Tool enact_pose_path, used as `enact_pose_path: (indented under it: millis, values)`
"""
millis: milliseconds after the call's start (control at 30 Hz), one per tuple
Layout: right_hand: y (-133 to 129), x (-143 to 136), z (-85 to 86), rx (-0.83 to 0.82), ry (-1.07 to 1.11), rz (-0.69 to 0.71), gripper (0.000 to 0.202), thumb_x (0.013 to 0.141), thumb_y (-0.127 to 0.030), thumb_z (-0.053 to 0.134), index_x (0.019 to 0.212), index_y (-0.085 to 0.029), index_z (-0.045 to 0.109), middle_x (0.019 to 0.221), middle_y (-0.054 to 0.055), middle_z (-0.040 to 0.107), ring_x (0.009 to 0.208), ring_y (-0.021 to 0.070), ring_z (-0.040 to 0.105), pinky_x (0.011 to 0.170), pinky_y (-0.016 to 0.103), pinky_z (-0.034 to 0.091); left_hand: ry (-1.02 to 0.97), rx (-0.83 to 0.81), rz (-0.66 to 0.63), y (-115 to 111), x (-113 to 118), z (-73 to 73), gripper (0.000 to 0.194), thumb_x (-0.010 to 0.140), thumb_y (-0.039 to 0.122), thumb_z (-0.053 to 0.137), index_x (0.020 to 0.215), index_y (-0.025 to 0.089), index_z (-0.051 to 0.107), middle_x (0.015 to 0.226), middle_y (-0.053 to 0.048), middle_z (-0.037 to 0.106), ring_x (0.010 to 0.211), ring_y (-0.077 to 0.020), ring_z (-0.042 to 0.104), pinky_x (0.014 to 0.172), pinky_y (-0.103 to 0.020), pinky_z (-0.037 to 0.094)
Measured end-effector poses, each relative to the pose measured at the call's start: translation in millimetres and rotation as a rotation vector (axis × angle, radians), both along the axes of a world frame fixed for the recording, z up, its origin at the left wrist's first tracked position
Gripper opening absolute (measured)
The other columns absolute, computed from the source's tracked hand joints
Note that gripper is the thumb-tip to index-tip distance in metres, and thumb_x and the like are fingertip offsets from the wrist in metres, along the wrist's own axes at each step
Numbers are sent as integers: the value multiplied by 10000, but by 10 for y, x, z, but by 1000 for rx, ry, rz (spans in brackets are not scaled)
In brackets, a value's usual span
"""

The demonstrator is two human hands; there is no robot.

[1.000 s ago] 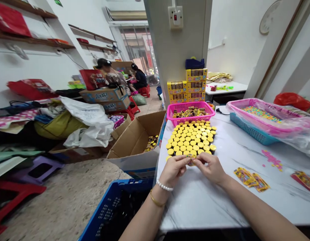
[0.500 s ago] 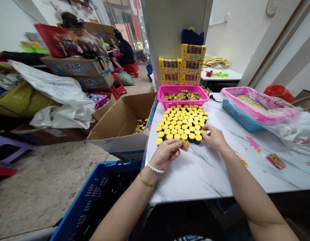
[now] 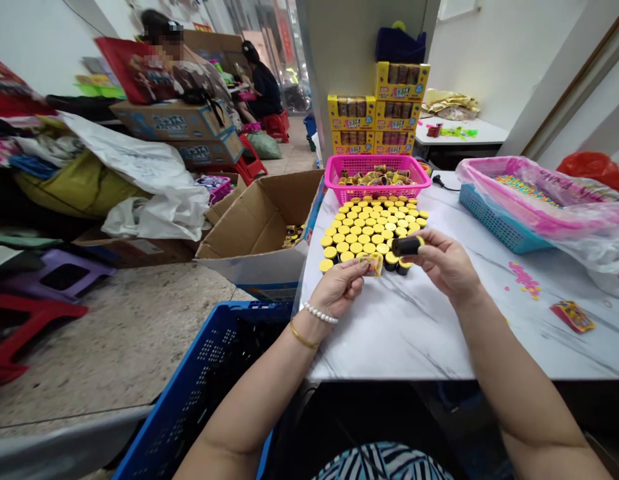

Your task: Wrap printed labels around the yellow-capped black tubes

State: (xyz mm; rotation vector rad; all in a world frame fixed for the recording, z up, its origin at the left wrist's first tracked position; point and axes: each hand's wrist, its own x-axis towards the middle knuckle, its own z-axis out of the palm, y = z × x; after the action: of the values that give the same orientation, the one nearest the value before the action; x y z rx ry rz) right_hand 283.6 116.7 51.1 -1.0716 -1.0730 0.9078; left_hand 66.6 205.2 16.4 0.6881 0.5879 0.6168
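My left hand pinches a small yellow printed label by its left end, just in front of the rows of canisters. In my right hand is a small black canister, tipped on its side with its yellow lid towards my fingers. The canister and the label are close together but apart. Behind both hands, many black canisters with yellow lids stand upright in a packed group on the white marbled table.
A pink basket of wrapped canisters stands behind the group. At right are a plastic-lined basket of coloured beads, pink bits and a label stack. An open carton and blue crate flank the table's left. Two people sit far back.
My right hand has lifted a canister from the group's right edge and tipped it sideways towards the label. My left hand still holds the label. The camera view has shifted slightly.
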Motion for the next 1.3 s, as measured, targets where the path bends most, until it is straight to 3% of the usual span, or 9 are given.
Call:
enact_pose_path:
  millis: [133,300,467,667,867,1000,1200,1300]
  values:
    - [41,-280,-133,-65,38,65,330,760,-378,826,1018,-203,716,1007,48,755,914,186,718,874,349,593,-53,-80,25,9,-7,18,292,668,158,903,847,93,681,714,17,634,401,37,321,323,-76,179]
    - [109,-315,-290,-84,33,-93,302,738,-371,827,914,-215,637,835,4,719,756,162,702,778,340,614,-114,-88,22,11,-15,21,278,679,140,892,829,99,661,696,39,606,394,35,309,313,-83,174]
    - [85,-383,-280,-72,56,-36,277,763,-340,788,915,-234,582,926,32,746,833,190,734,807,365,628,-122,-79,-1,-1,-4,-1,324,658,173,914,867,93,679,652,61,556,391,35,301,321,-87,159]
    - [79,-425,-265,-160,96,-86,324,713,-330,805,864,-231,536,746,-19,701,729,209,742,750,424,661,-95,20,45,-40,5,5,345,649,235,929,812,86,664,635,48,572,394,22,351,331,-104,198]
    - [10,-492,-327,103,-230,-154,274,813,-278,767,990,-243,561,1173,75,749,1036,215,745,974,402,604,-67,18,76,-27,20,1,374,616,248,939,813,80,669,668,37,600,391,28,344,329,-115,162]
    - [19,-492,-366,120,-170,-54,254,856,-278,743,1003,-259,536,1123,59,765,983,202,755,916,386,622,-19,126,152,-37,0,-1,395,648,321,935,832,86,677,664,33,587,421,3,425,339,-125,164]
    - [8,-397,-310,187,-318,-165,308,827,-247,782,1085,-246,614,1176,76,736,1091,228,717,1003,419,580,-43,107,136,-4,-35,34,397,627,284,945,817,91,655,648,32,597,400,6,400,329,-123,163]
    - [5,-389,-282,184,-261,-172,308,807,-247,807,1063,-238,637,1153,76,742,1087,235,717,1013,432,578,-62,51,128,17,-34,40,357,643,224,928,805,91,639,670,21,621,393,15,386,323,-110,167]
